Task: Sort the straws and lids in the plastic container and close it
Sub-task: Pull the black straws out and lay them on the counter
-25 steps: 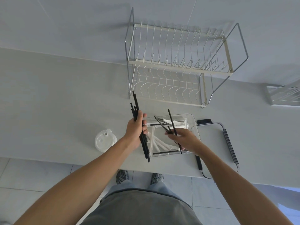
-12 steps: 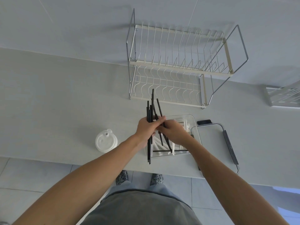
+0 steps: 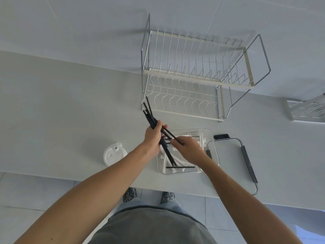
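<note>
Black straws [image 3: 151, 118] bunch in the gripping left hand [image 3: 152, 138] over the container [image 3: 213, 148]; right hand [image 3: 187, 148] pinches 1 straw end, best slid in parallel.

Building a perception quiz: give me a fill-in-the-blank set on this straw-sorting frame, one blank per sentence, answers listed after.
1. The left hand grips a bundle of ____ straws.
2. The straws lying in the clear plastic container are mostly ____ in colour.
3. The round white lid lies on the counter to the ____ of the container.
4. The wire dish rack behind the container holds ____ dishes.

Missing words: black; white; left; no
</note>
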